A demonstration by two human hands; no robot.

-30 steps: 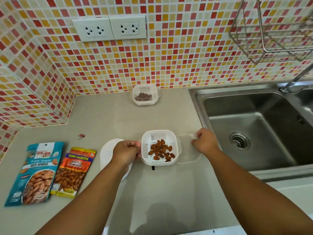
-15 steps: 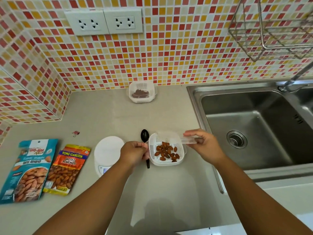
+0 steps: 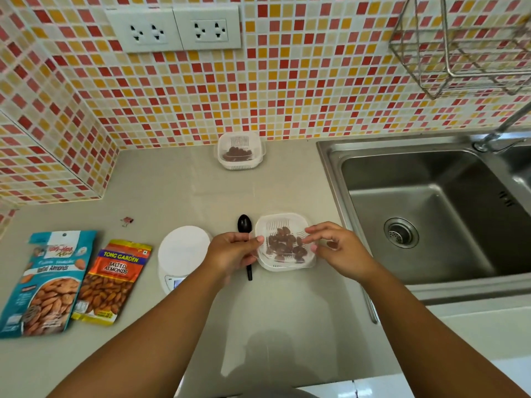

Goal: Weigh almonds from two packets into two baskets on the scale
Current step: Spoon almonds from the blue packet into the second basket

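Note:
A white slotted basket (image 3: 283, 267) with several almonds stands on the counter just right of the round white scale (image 3: 184, 248). A clear lid (image 3: 283, 221) lies over it, so the almonds look hazy. My left hand (image 3: 232, 251) grips the basket's left edge, thumb on the lid. My right hand (image 3: 336, 248) pinches the lid's right edge. A second lidded basket (image 3: 240, 165) with almonds stands at the back by the wall. The blue almond packet (image 3: 48, 282) and the orange salted almond packet (image 3: 115, 280) lie flat at the left.
A black spoon (image 3: 244, 225) lies between scale and basket, its handle partly under my left hand. A steel sink (image 3: 431, 211) fills the right side, with a wire rack (image 3: 459, 44) on the tiled wall above. A small red clip (image 3: 126, 221) lies behind the packets.
My left hand carried the basket of almonds from the scale to the counter at its right. My right hand lifted the clear lid and brought it down over the basket.

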